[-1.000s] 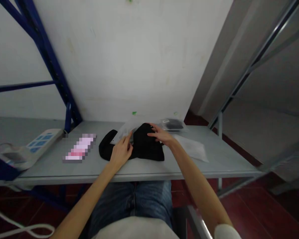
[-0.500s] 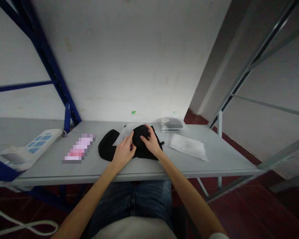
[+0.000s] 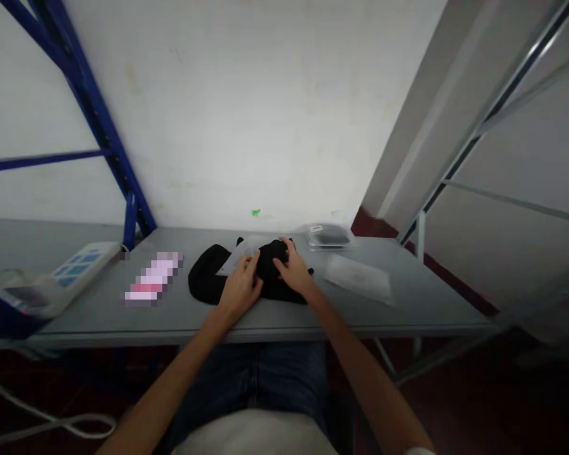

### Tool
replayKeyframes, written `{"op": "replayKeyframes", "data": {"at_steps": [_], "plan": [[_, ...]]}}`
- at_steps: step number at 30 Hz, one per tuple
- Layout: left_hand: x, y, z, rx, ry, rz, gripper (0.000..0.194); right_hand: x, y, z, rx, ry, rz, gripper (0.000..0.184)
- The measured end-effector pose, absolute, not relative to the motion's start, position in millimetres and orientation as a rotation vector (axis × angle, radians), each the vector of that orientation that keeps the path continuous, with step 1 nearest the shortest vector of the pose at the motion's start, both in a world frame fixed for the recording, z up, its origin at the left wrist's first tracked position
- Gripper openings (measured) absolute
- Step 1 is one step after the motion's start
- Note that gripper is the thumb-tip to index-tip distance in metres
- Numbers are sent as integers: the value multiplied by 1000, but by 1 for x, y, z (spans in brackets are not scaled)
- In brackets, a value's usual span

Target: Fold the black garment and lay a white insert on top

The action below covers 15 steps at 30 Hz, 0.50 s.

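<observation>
A black fabric item (image 3: 208, 281) lies in the middle of the grey table (image 3: 408, 306), partly tucked into a clear plastic bag (image 3: 239, 251). My left hand (image 3: 239, 289) rests on the near edge of the bag and the fabric, fingers curled on them. My right hand (image 3: 294, 272) presses on top of the bunched black fabric, just to the right of the left hand. The two hands are almost touching. Whether the fingers pinch the bag's edge is hidden.
A flat clear bag (image 3: 358, 276) lies to the right of the hands. A packed bag with a dark item (image 3: 328, 236) sits behind it by the wall. A pink blurred object (image 3: 152, 279) and a white power strip (image 3: 71, 272) lie left. Blue rack struts (image 3: 102, 129) rise at left.
My right hand has drawn back from the far side of the fabric to sit beside my left hand. The black fabric is bunched more tightly under both hands.
</observation>
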State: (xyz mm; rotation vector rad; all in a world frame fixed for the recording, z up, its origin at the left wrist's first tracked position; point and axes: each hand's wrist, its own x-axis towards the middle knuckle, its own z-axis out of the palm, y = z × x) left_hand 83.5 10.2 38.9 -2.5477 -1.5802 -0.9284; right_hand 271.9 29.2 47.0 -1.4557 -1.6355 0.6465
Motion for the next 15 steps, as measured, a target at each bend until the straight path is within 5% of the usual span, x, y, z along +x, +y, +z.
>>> {"op": "replayKeyframes", "data": {"at_steps": [5, 15], "plan": [[84, 10, 39, -2593, -1499, -963, 70, 278, 31, 41, -1382, -1549, 926, 55], [83, 11, 39, -2679, -1364, -865, 73, 271, 46, 40, -1295, -1295, 1227, 60]]}}
